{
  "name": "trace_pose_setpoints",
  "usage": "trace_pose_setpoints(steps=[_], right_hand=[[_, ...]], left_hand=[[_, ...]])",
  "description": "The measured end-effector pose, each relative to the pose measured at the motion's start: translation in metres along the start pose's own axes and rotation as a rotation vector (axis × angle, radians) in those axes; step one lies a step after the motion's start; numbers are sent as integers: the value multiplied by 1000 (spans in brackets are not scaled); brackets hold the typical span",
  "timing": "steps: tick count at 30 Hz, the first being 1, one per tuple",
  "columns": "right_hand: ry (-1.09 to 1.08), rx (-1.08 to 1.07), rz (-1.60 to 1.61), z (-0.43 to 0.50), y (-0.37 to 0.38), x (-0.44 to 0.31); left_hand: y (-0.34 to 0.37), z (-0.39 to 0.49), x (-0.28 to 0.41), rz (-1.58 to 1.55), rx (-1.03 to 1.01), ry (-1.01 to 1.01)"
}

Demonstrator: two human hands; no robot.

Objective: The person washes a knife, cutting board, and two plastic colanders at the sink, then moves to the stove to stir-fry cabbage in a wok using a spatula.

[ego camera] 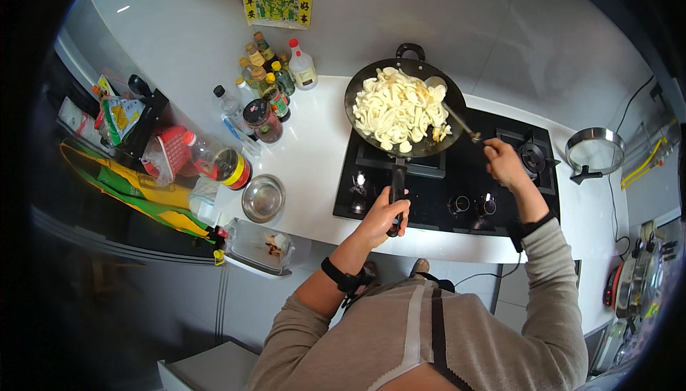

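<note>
A dark wok (pixel 370 142) sits over the left burner of a black glass gas hob (pixel 429 198), heaped with pale, curved slices of food (pixel 399 104). A few browned bits show at the heap's lower right. My left hand (pixel 383 217) is wrapped around the wok's black long handle (pixel 397 179). To the right of the wok, my right hand (pixel 504 163) grips the end of a metal cooking spatula or ladle (pixel 458 119). Its rounded head rests among the slices near the wok's right rim; the grip inside my fist is hidden.
Sauce bottles (pixel 268 77) and a dark-lidded jar (pixel 262 120) crowd the left counter. Nearer are a metal bowl (pixel 263 198) and a lined waste bin (pixel 252 246) at the edge. A glass lid (pixel 595 152) is right of the second burner (pixel 531 158); a cord (pixel 615 214) trails beside it.
</note>
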State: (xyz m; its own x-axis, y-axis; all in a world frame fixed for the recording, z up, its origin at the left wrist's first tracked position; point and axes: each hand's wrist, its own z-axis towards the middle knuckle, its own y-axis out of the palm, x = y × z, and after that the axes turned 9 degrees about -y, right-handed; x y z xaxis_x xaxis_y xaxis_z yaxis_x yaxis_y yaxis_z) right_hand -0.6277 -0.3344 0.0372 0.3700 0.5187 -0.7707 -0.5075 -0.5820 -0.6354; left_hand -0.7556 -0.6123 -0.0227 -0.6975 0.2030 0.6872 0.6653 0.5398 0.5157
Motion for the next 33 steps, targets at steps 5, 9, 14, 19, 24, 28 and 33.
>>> trace_pose_setpoints(steps=[5, 9, 14, 19, 24, 28, 33], right_hand=[[216, -187, 350, -27, -5, -14], [-190, -66, -247, -59, -51, -44], [-491, 2, -646, -52, -97, -76], [-638, -102, -838, -41, -137, -112], [-759, -257, -1014, -38, -162, -127], [-886, -239, -1146, -12, -116, -79], [-928, -24, -1038, 19, -74, -19]], left_hand=[[1, 0, -1, -5, 18, -20], [1, 1, 1, -7, 14, -15], [2, -2, 1, -1, 24, -7], [3, -3, 1, -32, 31, -10], [3, -2, 1, -42, 32, -7], [3, -2, 1, -25, 27, -1], [4, -4, 4, 18, 25, -13]])
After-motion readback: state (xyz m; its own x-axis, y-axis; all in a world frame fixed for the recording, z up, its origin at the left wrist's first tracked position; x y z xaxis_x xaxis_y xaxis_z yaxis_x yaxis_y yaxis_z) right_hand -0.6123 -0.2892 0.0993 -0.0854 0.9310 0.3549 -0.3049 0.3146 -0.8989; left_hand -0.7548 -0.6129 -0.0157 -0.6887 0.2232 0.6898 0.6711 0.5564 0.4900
